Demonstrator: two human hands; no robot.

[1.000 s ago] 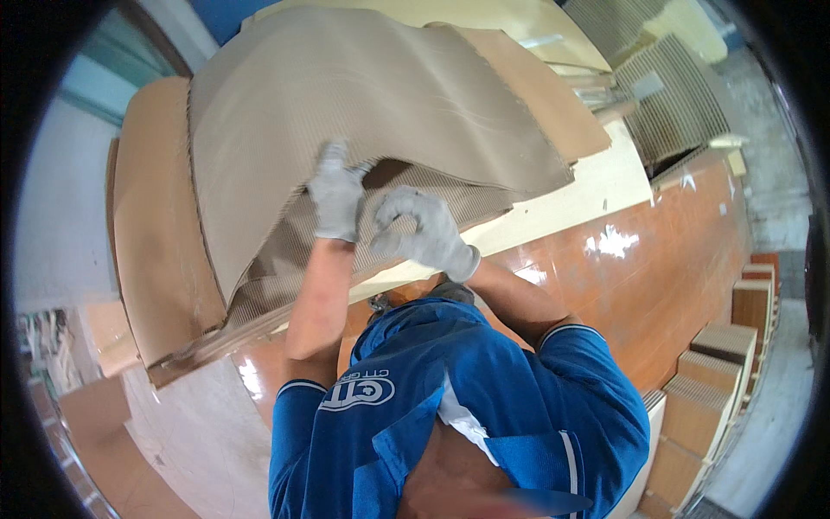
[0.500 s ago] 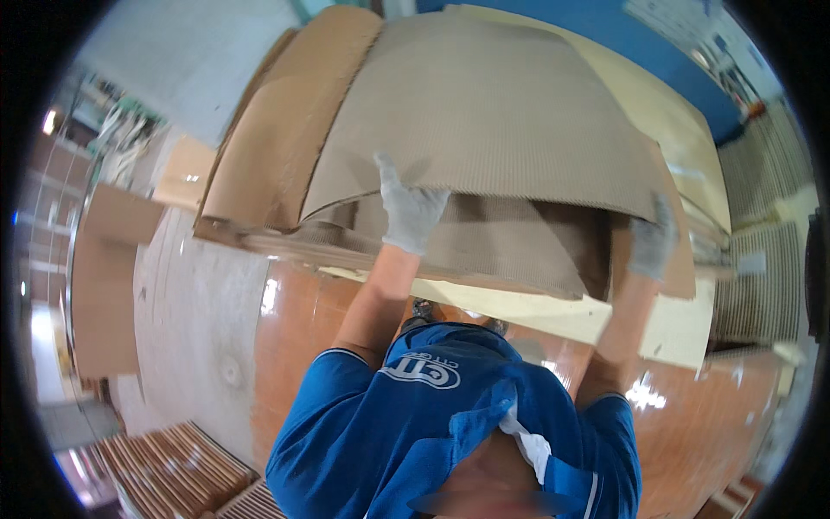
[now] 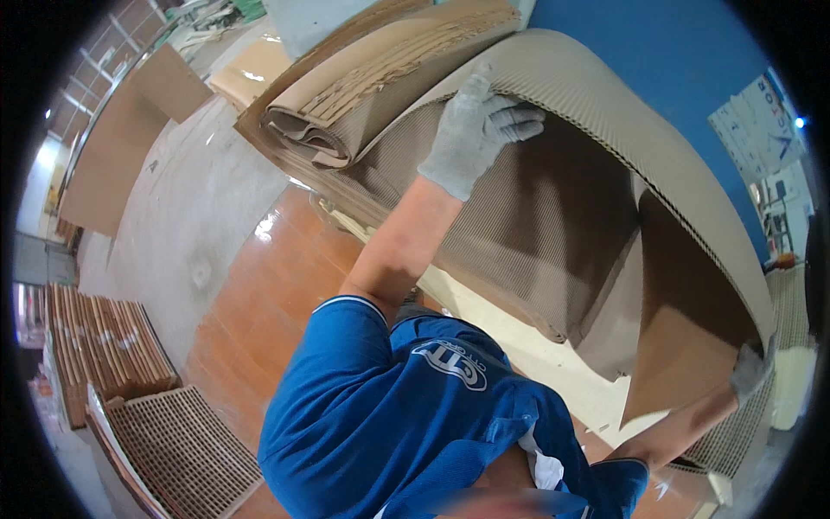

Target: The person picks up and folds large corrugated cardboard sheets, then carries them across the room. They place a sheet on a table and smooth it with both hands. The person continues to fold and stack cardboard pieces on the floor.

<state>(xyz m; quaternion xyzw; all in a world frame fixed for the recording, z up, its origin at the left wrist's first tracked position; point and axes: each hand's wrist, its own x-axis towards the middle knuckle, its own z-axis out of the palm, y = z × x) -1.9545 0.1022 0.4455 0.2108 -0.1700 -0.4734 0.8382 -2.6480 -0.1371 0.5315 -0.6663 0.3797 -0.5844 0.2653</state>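
Observation:
A large brown corrugated cardboard sheet (image 3: 605,82) arches up off the pile, its near edge lifted. My gloved left hand (image 3: 471,138) holds that edge near its left part, thumb over the top and fingers beneath. At the far right, my gloved right hand (image 3: 750,374) grips the sheet's other end; its fingers are partly hidden. Under the raised sheet lie more corrugated sheets (image 3: 527,233), in shadow. A smooth brown flap (image 3: 683,346) hangs down below the arch, near my right forearm.
Folded, rolled cardboard (image 3: 389,78) lies left of the raised sheet. A blue panel (image 3: 631,35) stands behind. Lower left are stacked cardboard pieces (image 3: 108,337) and a slatted grid stack (image 3: 181,450). A cream board (image 3: 519,329) juts out below the pile, over orange floor tiles (image 3: 268,303).
The corrugated sheet's near edge has risen into a high arch. My right hand has moved right and toward me, and my left hand up and right. The view has turned.

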